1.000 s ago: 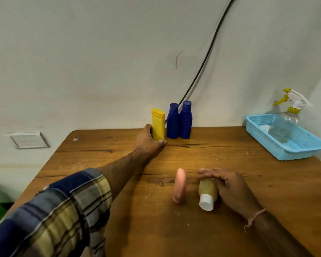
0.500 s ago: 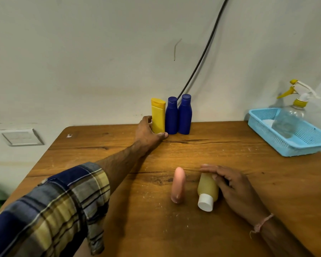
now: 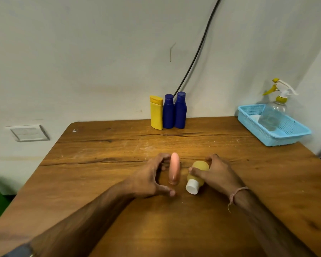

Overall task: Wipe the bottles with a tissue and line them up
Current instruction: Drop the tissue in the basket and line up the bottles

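left hand: fingers spread and curled round the pink bottle, thumb near its cap end, contact unclear | right hand: thumb and fingers clasp the pale yellow bottle lying with white cap toward camera | yellow bottle and two blue bottles upright in a touching row at table back edge | forearms reach forward, converging mid-table

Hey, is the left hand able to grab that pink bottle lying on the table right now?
Probably yes. The left hand is open and curled beside the pink bottle, fingers behind it and thumb in front; nothing lies between them.
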Demonstrator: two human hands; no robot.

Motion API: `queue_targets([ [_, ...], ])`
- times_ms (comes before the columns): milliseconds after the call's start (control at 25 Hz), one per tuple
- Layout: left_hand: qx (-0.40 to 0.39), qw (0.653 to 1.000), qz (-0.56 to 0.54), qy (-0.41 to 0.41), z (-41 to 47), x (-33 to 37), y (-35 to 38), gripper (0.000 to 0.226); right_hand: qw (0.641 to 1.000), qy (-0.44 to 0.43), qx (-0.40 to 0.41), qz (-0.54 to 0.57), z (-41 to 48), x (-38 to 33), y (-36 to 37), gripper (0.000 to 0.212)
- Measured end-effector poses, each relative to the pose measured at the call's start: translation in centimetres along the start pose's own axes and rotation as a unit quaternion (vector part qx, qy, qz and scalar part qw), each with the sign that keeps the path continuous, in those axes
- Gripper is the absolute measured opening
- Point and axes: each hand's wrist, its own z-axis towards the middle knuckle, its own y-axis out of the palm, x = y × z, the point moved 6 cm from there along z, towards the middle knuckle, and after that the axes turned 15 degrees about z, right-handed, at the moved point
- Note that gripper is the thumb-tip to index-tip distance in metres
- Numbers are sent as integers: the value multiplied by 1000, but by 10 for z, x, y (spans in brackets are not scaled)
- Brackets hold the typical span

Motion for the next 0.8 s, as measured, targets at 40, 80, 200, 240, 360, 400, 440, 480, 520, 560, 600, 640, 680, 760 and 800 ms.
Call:
queue_targets([
  [40, 23, 999, 21, -6, 0, 4, 4, 96, 1000, 7, -7, 6, 0, -4, 0, 81],
  [80, 51, 998, 30, -13, 1, 4, 7, 87, 1000, 13, -13, 11, 0, -7, 1, 79],
  [200, 137, 989, -20, -47, -1, -1, -5, 57, 994, 15, -24, 105, 8, -16, 7, 65],
  [240, 164, 983, -50, -68, -2, -7, -13, 53, 984, 5, -23, 175, 13, -23, 11, 58],
  [360, 245, 956, -99, -130, 6, -38, -45, 55, 954, -94, 35, 284, 30, -62, 21, 35],
  [400, 267, 947, -99, -147, 12, -50, -56, 57, 952, -138, 53, 268, 37, -78, 27, 33],
  [440, 288, 939, -93, -160, 18, -60, -66, 60, 952, -178, 66, 241, 43, -96, 36, 34],
  [480, 303, 934, -85, -170, 26, -70, -75, 62, 951, -209, 72, 215, 50, -110, 47, 37],
  [520, 315, 930, -73, -177, 33, -78, -84, 62, 951, -230, 74, 193, 57, -122, 61, 42],
  [560, 322, 928, -57, -180, 41, -85, -90, 62, 952, -241, 78, 173, 63, -128, 74, 46],
  [600, 326, 927, -43, -179, 47, -91, -95, 62, 953, -244, 85, 156, 67, -130, 85, 50],
  [640, 327, 928, -31, -178, 53, -97, -98, 62, 956, -237, 90, 147, 70, -128, 95, 53],
  [680, 328, 928, -22, -177, 58, -102, -101, 62, 958, -227, 95, 145, 72, -123, 102, 56],
  [760, 337, 924, -15, -178, 67, -113, -106, 64, 964, -208, 97, 131, 79, -111, 115, 59],
  [800, 342, 922, -15, -179, 70, -118, -108, 64, 967, -207, 100, 113, 81, -110, 118, 59],
])
